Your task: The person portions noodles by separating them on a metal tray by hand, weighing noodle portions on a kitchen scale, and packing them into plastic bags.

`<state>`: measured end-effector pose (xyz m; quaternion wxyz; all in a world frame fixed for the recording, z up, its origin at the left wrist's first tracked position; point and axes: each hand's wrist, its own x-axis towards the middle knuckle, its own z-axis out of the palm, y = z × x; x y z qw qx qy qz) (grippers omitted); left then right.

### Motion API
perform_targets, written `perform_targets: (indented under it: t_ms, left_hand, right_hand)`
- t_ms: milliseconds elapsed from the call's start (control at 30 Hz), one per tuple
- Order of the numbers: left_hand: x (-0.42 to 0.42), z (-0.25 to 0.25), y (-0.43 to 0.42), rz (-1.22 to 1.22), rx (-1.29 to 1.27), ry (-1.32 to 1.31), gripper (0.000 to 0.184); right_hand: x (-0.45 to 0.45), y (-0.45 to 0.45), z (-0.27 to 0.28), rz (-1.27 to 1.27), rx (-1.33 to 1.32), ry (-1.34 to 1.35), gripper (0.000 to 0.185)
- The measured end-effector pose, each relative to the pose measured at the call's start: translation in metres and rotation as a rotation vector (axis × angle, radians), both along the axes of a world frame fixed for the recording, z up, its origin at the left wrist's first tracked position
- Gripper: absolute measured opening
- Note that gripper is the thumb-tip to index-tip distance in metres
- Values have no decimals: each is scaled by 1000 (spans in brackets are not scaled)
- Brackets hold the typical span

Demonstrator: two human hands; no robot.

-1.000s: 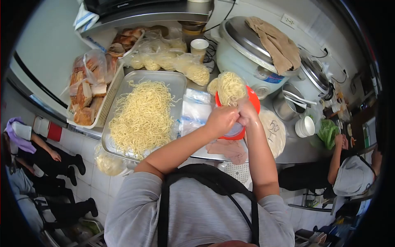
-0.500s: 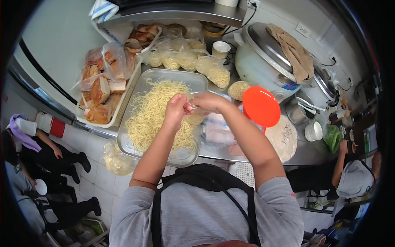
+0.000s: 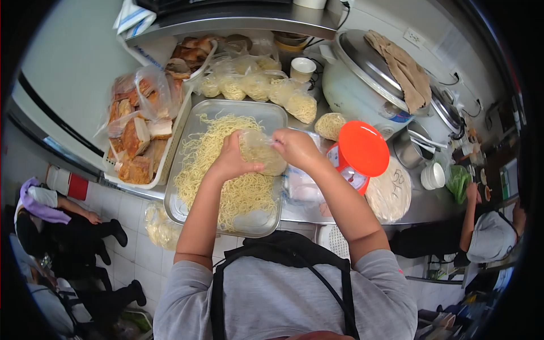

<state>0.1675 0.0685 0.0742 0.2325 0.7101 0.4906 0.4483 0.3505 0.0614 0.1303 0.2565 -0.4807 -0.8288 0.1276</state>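
A clear plastic bag of noodles point(image 3: 265, 157) hangs over the right side of a metal tray point(image 3: 276, 116). My right hand point(image 3: 296, 148) is closed round the gathered neck of the bag. Cupped against the bag's left side is my left hand point(image 3: 233, 158), its thumb stretched across the front and its fingertips partly hidden behind the plastic. Loose yellow noodles point(image 3: 218, 181) are spread over most of the tray beneath both hands. To the right of my right hand stands a weighing scale with a round orange pan point(image 3: 364, 148).
Several tied bags of noodles point(image 3: 255, 85) line the back of the counter. A basket of roasted meat point(image 3: 136, 141) stands left, a large lidded pot point(image 3: 357, 73) at back right. White cups point(image 3: 433, 178) sit farther right. Other people are at both sides.
My hands have moved apart: the right now grips the bag's neck, and the left has shifted down to the bag's side. The bag shows more fully between them.
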Motion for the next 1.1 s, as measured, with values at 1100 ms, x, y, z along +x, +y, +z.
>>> perform_targets:
  t_ms: [1100]
  left_hand:
    - [162,20,111,-251,-696,-470,30]
  right_hand:
    - [206,-178,-153,-541,-19,-121,33]
